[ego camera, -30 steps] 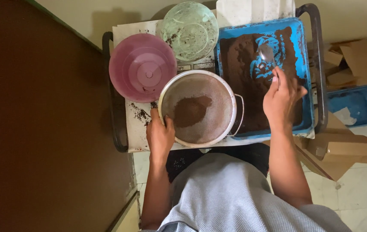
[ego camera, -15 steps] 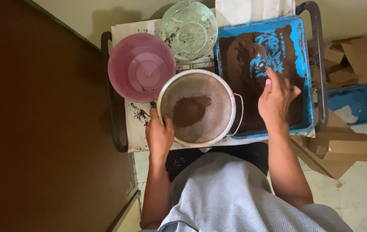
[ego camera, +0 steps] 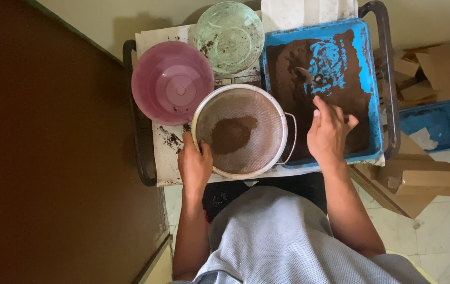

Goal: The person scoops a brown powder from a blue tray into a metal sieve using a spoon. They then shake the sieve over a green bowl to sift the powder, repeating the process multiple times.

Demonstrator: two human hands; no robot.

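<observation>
Left hand point(ego camera: 194, 164) grips the round metal mesh sieve point(ego camera: 240, 131), which holds one small brown powder heap point(ego camera: 232, 133). Right hand point(ego camera: 329, 131) is closed on a spoon point(ego camera: 306, 77) over the blue plastic tray point(ego camera: 373, 100); most powder appears unsieved.

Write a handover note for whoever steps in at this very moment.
Left hand grips the rim of the round metal sieve, which holds a small heap of brown powder.
Right hand is over the blue tray of brown powder; whether it grips the spoon lying there is unclear.
Pink bowl and green lid sit behind the sieve.
Done: some powder in the sieve. Left: most powder remains in the tray.
</observation>
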